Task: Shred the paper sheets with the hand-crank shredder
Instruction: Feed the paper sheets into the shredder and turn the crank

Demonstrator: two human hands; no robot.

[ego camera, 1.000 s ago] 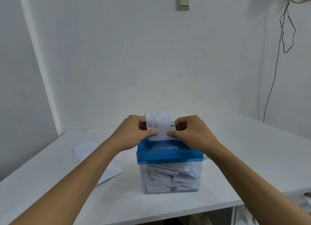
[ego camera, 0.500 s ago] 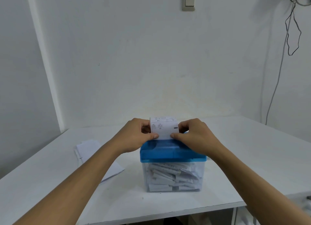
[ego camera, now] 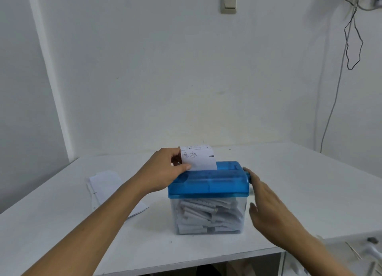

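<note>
The hand-crank shredder (ego camera: 208, 185) has a blue lid on a clear bin full of white paper strips and stands near the table's front edge. A printed white paper sheet (ego camera: 199, 159) stands upright in the lid's slot. My left hand (ego camera: 163, 170) pinches the sheet's left edge between thumb and fingers. My right hand (ego camera: 262, 195) is at the shredder's right side with straight fingers, its fingertips next to the blue crank hub (ego camera: 248, 176). The crank handle itself is hidden behind that hand.
A loose stack of white paper sheets (ego camera: 107, 191) lies on the white table (ego camera: 310, 182) left of the shredder. Walls close the back and left. A cable (ego camera: 330, 110) hangs down the wall at the right. A lower white unit (ego camera: 355, 253) sits at the bottom right.
My right hand has let go of the sheet and moved down to the shredder's right side. The left hand still pinches the sheet, which sits slightly lower in the slot.
</note>
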